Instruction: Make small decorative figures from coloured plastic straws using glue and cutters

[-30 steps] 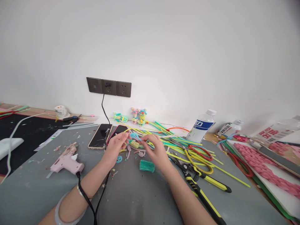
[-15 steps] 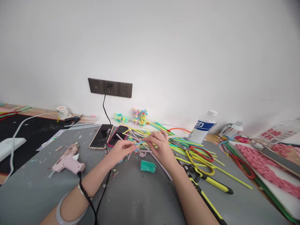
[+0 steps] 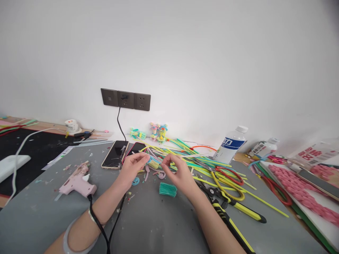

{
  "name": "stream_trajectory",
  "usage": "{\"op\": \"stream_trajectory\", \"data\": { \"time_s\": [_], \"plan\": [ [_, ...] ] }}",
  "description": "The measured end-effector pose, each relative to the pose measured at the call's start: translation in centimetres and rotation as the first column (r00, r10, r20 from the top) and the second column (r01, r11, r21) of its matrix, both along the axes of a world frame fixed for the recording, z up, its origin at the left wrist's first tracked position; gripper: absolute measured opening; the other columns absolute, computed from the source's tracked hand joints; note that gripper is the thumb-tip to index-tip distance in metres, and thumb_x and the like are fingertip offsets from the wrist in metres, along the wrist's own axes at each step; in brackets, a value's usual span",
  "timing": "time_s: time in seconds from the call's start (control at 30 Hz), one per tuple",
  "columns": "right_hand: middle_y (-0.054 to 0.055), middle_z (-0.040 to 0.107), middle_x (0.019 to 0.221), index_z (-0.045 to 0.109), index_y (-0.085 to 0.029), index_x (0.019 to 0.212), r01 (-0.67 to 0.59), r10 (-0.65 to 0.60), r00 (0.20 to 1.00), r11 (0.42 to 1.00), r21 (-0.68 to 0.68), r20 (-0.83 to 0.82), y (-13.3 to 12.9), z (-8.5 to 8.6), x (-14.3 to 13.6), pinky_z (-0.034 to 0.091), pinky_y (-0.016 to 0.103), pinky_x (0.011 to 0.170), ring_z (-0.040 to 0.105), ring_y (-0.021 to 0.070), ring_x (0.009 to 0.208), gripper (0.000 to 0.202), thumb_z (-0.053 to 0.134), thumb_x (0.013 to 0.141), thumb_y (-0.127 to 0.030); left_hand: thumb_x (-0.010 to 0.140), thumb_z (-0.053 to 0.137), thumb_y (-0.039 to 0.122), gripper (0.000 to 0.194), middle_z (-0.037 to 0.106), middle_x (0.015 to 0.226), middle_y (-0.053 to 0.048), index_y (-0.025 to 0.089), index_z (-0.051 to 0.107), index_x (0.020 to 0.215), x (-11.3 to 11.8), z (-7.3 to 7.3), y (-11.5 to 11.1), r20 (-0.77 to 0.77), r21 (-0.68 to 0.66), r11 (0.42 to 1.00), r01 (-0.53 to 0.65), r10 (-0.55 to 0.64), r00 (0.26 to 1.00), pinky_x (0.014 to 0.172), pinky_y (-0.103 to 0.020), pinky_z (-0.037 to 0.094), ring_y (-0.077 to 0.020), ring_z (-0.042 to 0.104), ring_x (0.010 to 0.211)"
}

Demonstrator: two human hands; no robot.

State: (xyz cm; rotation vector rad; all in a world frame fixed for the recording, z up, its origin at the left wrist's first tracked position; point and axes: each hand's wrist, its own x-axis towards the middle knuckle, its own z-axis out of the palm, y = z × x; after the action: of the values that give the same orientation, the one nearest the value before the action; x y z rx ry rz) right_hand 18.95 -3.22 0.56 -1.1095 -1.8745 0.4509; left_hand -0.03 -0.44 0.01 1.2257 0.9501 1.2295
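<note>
Left of both hands, a pink glue gun (image 3: 78, 184) lies on the mat (image 3: 156, 225). Left hand (image 3: 132, 171): fingers curled, thumb near forefinger; tips at a small blue piece (image 3: 149, 159), grip on it cannot be told. Blue coil (image 3: 135, 181) just below that hand. Between the fingertips: yellow piece (image 3: 154, 163), long axis roughly side to side, right end dipping; both hands near, neither clearly closer. Lilac curl (image 3: 161, 175) below it. Right hand (image 3: 178, 173): fingers bent, tips beside the yellow end; whether they pinch anything, unclear.
</note>
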Motion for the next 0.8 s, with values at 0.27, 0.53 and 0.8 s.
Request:
{"op": "stream_trajectory", "data": {
  "time_s": [0.27,0.53,0.8],
  "plan": [
    [-0.003,0.061,0.062,0.048,-0.022,0.073,-0.221,0.142,0.950,0.935,-0.279,-0.279,-1.0,-0.1,-2.3,0.042,0.026,0.062,0.057,0.0142,0.060,0.020,0.055,0.091,-0.027,0.074,0.076,0.042,0.028,0.047,0.065,0.003,0.016,0.067,0.067,0.7,-0.3,-0.9,0.157,0.046,0.995,-0.084,0.076,0.985,0.050,-0.020,0.031,-0.0073,0.033,0.055],
    [0.000,0.062,0.071,0.053,-0.020,0.070,-0.340,0.245,0.921,0.885,-0.319,-0.301,-1.3,-0.1,-2.6,0.037,0.027,0.064,0.049,0.0139,0.067,0.023,0.064,0.087,-0.031,0.080,0.071,0.040,0.030,0.050,0.064,0.002,0.017,0.062,0.064,1.4,-0.2,-2.0,0.148,0.044,0.997,0.069,-0.075,0.986,0.053,-0.021,0.037,-0.0096,0.042,0.057],
    [-0.003,0.048,0.062,0.056,-0.018,0.070,-0.307,0.098,0.873,0.871,-0.384,-0.477,-0.2,-0.7,-1.9,0.028,0.025,0.054,0.037,0.0108,0.057,0.040,0.063,0.084,-0.055,0.081,0.067,0.040,0.027,0.051,0.065,0.001,0.017,0.064,0.065,0.9,-0.3,-1.5,-0.051,0.089,0.993,0.075,-0.071,0.996,0.050,-0.022,0.031,-0.0092,0.038,0.055]
  ]
}}
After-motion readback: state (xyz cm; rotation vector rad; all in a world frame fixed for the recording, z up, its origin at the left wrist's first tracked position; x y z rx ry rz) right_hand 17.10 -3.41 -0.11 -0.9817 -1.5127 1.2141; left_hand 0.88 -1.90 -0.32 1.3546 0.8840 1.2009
